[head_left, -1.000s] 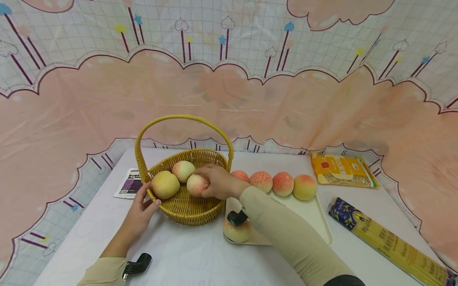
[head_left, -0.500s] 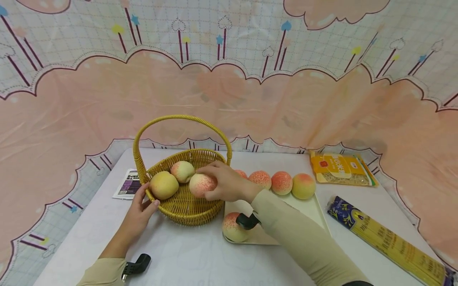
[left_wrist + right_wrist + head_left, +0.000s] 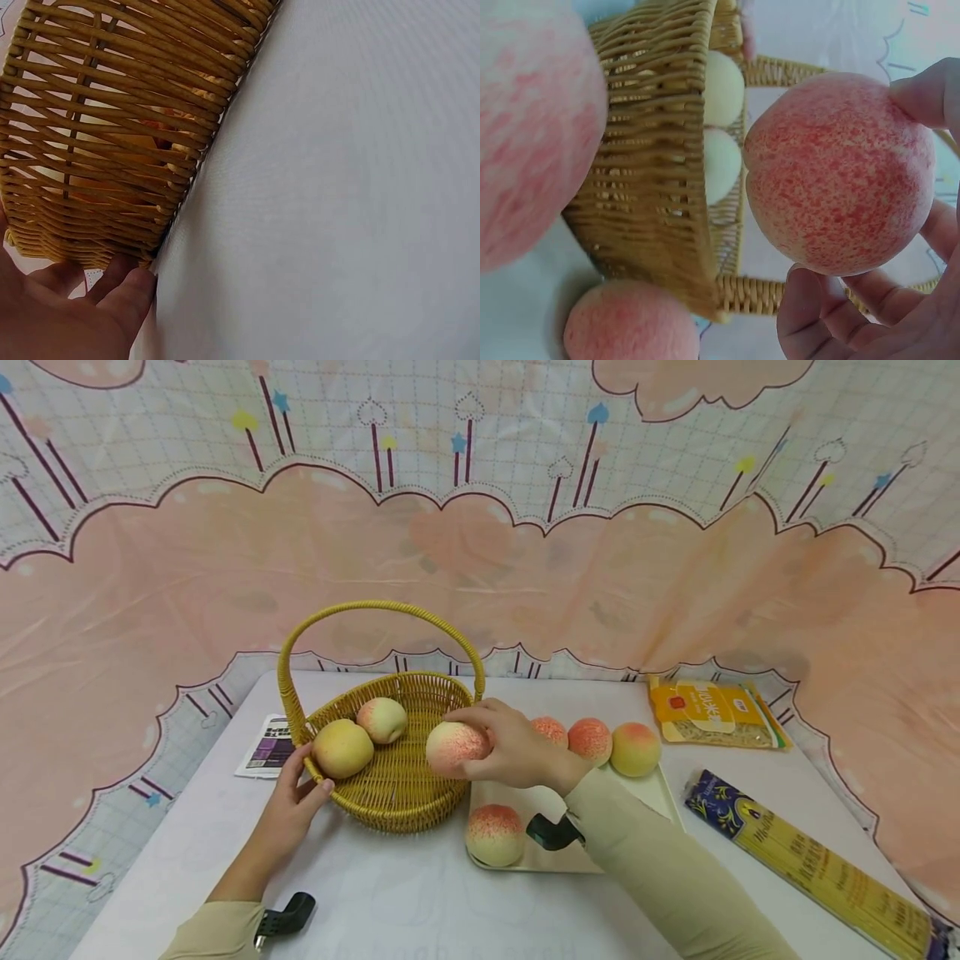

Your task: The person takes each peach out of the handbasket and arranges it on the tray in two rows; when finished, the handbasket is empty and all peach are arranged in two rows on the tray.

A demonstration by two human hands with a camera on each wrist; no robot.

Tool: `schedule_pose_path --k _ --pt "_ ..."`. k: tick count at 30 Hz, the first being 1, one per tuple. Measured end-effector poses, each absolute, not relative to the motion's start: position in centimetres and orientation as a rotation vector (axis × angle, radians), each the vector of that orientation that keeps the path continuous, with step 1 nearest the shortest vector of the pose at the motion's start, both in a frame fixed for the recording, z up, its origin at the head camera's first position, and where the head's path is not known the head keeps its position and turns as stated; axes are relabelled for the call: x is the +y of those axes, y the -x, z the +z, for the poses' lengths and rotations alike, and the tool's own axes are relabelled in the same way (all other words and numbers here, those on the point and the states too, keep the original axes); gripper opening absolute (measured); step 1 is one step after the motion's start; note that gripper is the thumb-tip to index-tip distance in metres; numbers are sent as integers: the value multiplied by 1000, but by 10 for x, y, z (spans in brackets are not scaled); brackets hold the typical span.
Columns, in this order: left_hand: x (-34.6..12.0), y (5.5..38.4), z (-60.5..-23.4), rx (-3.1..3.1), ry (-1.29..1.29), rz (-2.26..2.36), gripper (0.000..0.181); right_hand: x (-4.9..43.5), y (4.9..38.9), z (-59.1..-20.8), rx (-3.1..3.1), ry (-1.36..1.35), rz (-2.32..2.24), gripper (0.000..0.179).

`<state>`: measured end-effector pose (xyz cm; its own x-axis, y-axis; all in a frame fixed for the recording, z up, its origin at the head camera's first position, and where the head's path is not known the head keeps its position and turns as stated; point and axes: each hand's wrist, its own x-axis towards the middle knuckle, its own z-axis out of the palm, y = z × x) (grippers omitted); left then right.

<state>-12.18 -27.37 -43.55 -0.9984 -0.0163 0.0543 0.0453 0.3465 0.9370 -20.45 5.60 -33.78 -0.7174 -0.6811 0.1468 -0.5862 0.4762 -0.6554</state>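
A yellow wicker basket (image 3: pixel 405 820) with a tall arched handle stands on the white table. My left hand (image 3: pixel 288 810) grips its left rim, thumb on the near side. Inside lie a yellow peach (image 3: pixel 342 749) and a paler, red-blushed peach (image 3: pixel 382 720). Above the basket's right rim, my right hand (image 3: pixel 521 747) holds a red-speckled peach (image 3: pixel 456 749) between thumb and fingers. The right wrist view shows that peach (image 3: pixel 840 172) raised above the level of the rim. Right beside the basket is a cream tray (image 3: pixel 510 795), partly hidden by the right forearm.
One peach (image 3: pixel 495 835) sits at the tray's front left corner. Along its back edge runs a row of peaches (image 3: pixel 590 742), partly behind my right hand. Farther right lie an orange food packet (image 3: pixel 716 714) and a long yellow noodle pack (image 3: pixel 817 864). A purple-and-white packet (image 3: pixel 272 750) lies left of the basket.
My right hand has carried the speckled peach rightward, from within the basket to over its right rim. The left hand stays on the basket.
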Motion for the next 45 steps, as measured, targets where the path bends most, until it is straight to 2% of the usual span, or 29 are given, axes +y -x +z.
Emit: schedule_pose_path --k 7,23,36,45 --pt "-274 122 -436 -2537 22 -1769 70 80 201 -340 2561 1039 -1133 61" --pt "-274 123 -437 -2523 33 -1775 69 133 193 -354 2568 956 -1264 48" --pt "-274 123 -436 -2523 33 -1774 69 166 184 -376 2663 906 -1213 50" --pt "-273 122 -435 -2531 29 -1763 68 182 172 -396 2632 847 -1187 45"
